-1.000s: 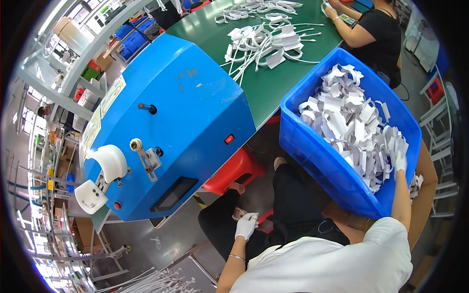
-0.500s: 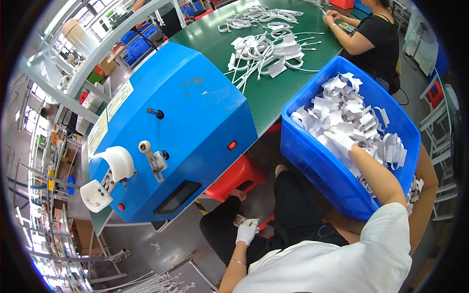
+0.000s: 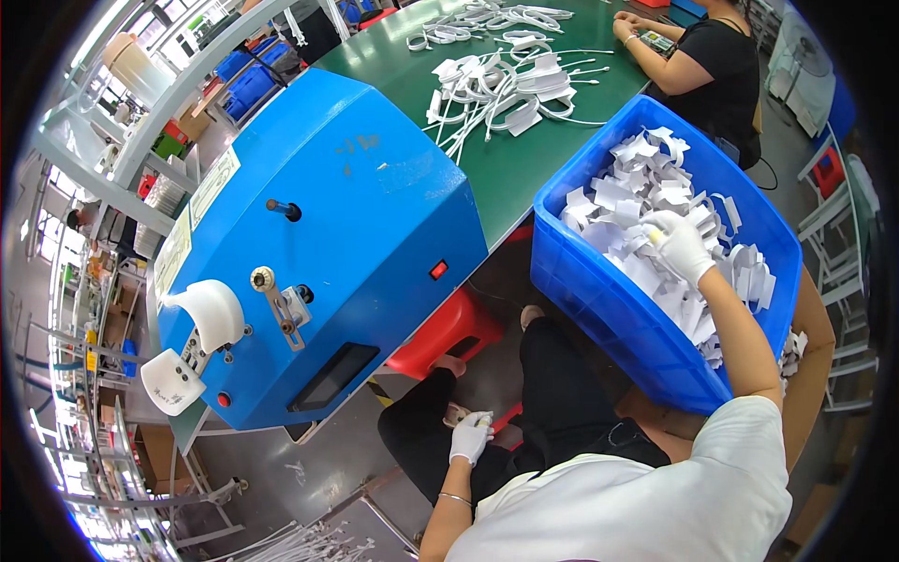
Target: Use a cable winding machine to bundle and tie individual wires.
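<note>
My right hand, in a white glove, is over the pile of white strap-like pieces in the blue bin. Its fingers are curled together among the pieces; whatever they hold is hidden. Low in front of me, beside my bent knee, is my left hand, also gloved in white. Its fingers are closed, and I cannot make out anything in them. To the left stands a blue machine with a white curved holder and a metal crank arm on its face.
Bundled white cables lie on the green table. At its far right sits a person in black, hands on a small item. Under the machine stands a red stool. More white cables lie at lower left; a cardboard box is behind the bin.
My right hand has shifted slightly right and up over the pile, its fingers now more curled. My left hand stays by the knee. The whole view has shifted a little.
</note>
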Tool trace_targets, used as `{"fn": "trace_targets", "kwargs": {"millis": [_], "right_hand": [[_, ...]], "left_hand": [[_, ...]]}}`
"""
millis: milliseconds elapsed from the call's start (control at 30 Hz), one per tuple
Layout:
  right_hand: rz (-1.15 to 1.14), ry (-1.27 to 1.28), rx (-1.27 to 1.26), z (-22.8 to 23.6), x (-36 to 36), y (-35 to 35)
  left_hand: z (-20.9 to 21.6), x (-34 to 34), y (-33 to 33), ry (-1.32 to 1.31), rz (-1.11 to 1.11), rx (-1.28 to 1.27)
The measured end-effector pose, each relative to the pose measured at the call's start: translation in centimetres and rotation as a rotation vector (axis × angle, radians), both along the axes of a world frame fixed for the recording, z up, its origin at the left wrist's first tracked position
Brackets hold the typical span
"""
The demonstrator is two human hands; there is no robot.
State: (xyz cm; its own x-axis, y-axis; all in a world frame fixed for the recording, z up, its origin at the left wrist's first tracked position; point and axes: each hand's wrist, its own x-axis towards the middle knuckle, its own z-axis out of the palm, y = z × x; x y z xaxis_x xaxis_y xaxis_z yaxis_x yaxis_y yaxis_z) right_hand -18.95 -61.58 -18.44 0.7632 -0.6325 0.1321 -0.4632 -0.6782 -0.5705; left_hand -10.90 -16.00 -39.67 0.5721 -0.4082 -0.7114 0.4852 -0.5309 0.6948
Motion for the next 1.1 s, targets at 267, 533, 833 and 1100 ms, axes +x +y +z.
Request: {"fn": "trace_targets", "kwargs": {"millis": [267, 533, 833, 1100], "right_hand": [[-0.038, -0.057, 0.161, -0.2, -0.8, -1.2], [-0.087, -0.076, 0.329, -0.8, -0.8, -1.7], [-0.146, -0.279, 0.364, -3.1, -2.6, -5.4], [-0.127, -0.103, 0.245, -4.0, 0.0, -4.0]], "left_hand": [[0.0, 0.1, 0.0, 0.001, 0.01, -0.007], [-0.1, 0.1, -0.1, 0.006, 0.031, -0.012], [-0.6, 0.1, 0.0, -0.012, 0.018, -0.018], [-0.5, 0.7, 0.0, -0.051, 0.043, -0.077]]}}
